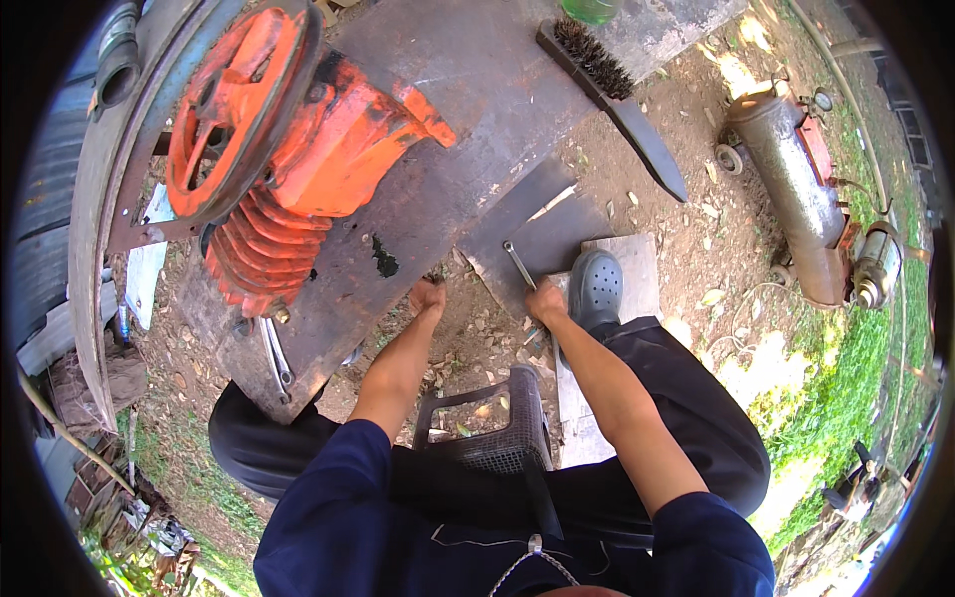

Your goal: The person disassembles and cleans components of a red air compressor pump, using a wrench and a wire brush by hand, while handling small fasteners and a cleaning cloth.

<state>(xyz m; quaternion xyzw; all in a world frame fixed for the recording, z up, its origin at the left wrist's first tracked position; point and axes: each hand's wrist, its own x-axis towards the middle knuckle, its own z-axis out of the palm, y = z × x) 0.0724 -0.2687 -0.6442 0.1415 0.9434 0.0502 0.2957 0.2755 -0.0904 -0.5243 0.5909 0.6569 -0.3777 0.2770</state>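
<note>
My left hand (426,297) reaches to the lower edge of the rusty metal bench top (428,189), fingers curled; what they hold, if anything, is hidden. My right hand (545,300) grips a silver wrench (517,262) over a dark metal sheet (512,224), left of my grey shoe (597,284). An orange compressor pump with a wheel (328,149) lies on the bench at upper left, with more wrenches (279,363) beside its finned end.
A black-bristled brush (632,124) lies across the bench's right edge, near a green container (589,10). At right a metal tank on wheels (796,189) stands on dirt. A plastic stool (484,418) is between my legs. Corrugated sheets (50,279) line the left.
</note>
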